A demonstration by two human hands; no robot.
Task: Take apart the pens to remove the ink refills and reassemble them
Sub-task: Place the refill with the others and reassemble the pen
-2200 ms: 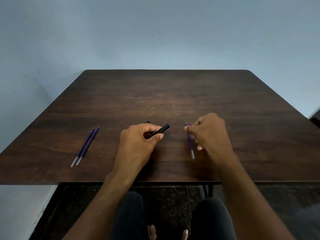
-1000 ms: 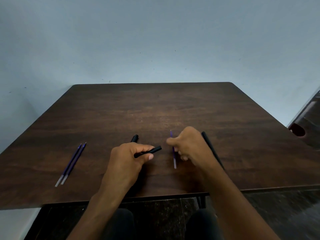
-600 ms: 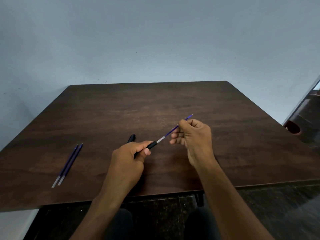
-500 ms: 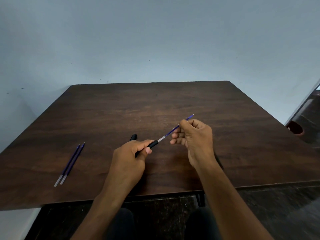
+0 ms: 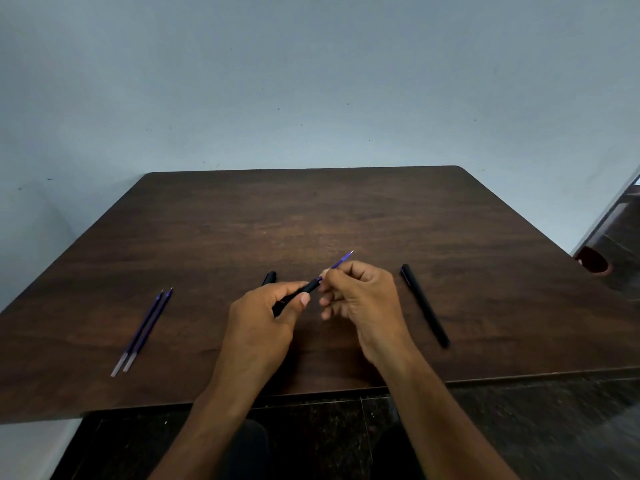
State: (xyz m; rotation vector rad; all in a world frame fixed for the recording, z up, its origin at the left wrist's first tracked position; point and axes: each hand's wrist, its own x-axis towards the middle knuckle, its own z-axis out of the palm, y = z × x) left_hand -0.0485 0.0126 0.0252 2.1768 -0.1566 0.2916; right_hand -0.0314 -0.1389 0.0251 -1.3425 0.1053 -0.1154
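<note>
Two hands, close to the near edge of the brown table (image 5: 346, 209). Left hand (image 5: 263, 323) shut around one black pen barrel (image 5: 308, 289), thumb on top. Right hand (image 5: 363, 299) pinching one purple ink refill (image 5: 341, 260) between thumb and fingertip, other fingers curled loose. Refill partly inside the barrel's open end, so barrel as the holder and refill as the thing in it. Barrel and refill in one line, held above the table, slanting from near-left up to far-right, thin tip of the refill pointing far and right.

Off to the left, two loose refills (image 5: 142, 332) flat on the table, side by side and touching or nearly so, pale ends near, tips pointing far and a bit right.

Off to the right, one whole black pen (image 5: 424, 304) flat on the table, long way running from near-right to far-left.

Just past the left hand, one short black piece (image 5: 269, 277) peeking out, rest hidden, so cannot tell what part it is.

Three refills counted in all.
</note>
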